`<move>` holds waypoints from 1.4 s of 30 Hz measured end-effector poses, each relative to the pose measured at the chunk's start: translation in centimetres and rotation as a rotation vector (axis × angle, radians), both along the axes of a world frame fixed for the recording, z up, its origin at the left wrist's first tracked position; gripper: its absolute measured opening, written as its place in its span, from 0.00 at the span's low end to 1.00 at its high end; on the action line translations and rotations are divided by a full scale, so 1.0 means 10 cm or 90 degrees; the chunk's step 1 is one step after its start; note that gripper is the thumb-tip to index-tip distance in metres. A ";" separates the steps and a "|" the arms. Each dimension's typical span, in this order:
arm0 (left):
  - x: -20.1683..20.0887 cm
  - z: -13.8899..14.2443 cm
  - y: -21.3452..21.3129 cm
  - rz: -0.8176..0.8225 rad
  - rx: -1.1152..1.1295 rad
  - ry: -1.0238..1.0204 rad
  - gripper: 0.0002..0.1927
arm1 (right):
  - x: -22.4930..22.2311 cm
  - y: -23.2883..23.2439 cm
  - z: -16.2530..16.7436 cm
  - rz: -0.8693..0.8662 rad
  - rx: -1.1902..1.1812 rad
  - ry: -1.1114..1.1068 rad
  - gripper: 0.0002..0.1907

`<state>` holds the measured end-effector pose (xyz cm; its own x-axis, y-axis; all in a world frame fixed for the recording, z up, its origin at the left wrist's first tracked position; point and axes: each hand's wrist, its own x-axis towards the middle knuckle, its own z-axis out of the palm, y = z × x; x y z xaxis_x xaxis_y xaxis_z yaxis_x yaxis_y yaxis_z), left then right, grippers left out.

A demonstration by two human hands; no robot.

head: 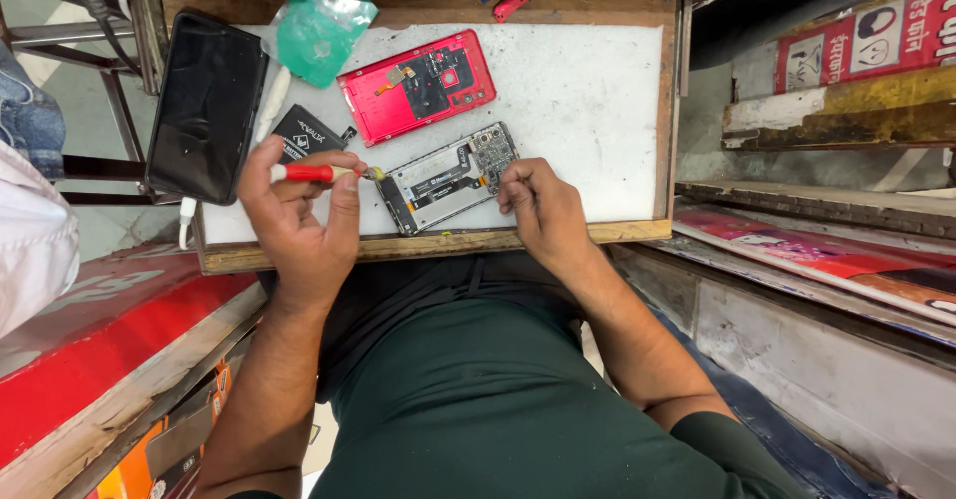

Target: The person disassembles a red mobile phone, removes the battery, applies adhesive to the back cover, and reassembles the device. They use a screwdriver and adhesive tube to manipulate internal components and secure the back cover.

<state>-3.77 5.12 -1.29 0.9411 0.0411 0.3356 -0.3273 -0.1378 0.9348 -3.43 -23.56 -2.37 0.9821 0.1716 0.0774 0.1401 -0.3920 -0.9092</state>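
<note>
Red-handled screwdriver [317, 172] sits gripped in our left hand [299, 222], tip at the opened phone frame's [450, 177] near end; our right hand [543, 215] fingers pinch its far corner, steadying it.

red phone back cover [416, 86]: lies inner side up, upper middle of white tabletop [588, 91] | black phone [207, 106]: overhangs left tabletop edge | black battery [304, 134]: just beside it | green plastic bag [321, 29]: crumpled, far edge | small red part [512, 4]: on wooden rim | red signboard [864, 36]: upper right
</note>
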 end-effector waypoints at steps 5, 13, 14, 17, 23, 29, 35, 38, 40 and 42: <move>0.03 0.04 -0.08 0.028 0.003 0.006 0.32 | -0.05 -0.01 -0.03 -0.013 0.045 0.045 0.05; 0.06 0.10 -0.32 0.002 0.023 -0.033 0.32 | -0.04 -0.02 -0.03 0.036 0.022 0.044 0.04; 0.07 0.10 -0.37 -0.015 0.017 -0.037 0.33 | -0.04 -0.02 -0.02 0.044 0.021 0.046 0.04; 0.08 0.11 -0.52 -0.057 0.027 -0.058 0.34 | -0.01 0.00 0.02 0.048 0.009 0.050 0.04; 0.09 0.13 -0.72 -0.099 0.049 -0.141 0.35 | 0.06 -0.05 0.07 0.071 -0.018 0.007 0.05; 0.06 0.16 -0.82 -0.095 0.074 -0.155 0.36 | 0.00 -0.09 0.02 0.074 -0.063 -0.044 0.07; 0.03 0.18 -0.83 -0.094 0.098 -0.167 0.37 | -0.02 -0.04 0.06 0.082 -0.083 -0.047 0.07; 0.03 0.19 -0.83 -0.098 0.116 -0.191 0.37 | -0.02 -0.05 0.06 0.079 -0.069 -0.050 0.07; 0.03 0.19 -0.83 -0.109 0.108 -0.190 0.37 | -0.02 -0.04 0.06 0.073 -0.053 -0.032 0.07; 0.04 0.19 -0.83 -0.096 0.131 -0.214 0.37 | -0.02 -0.04 0.06 0.058 -0.038 0.005 0.07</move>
<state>-3.41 -3.16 0.59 0.7684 -0.1894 0.6113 -0.6400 -0.2380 0.7306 -3.64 -23.96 -1.73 0.9627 0.2648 0.0561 0.1702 -0.4312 -0.8860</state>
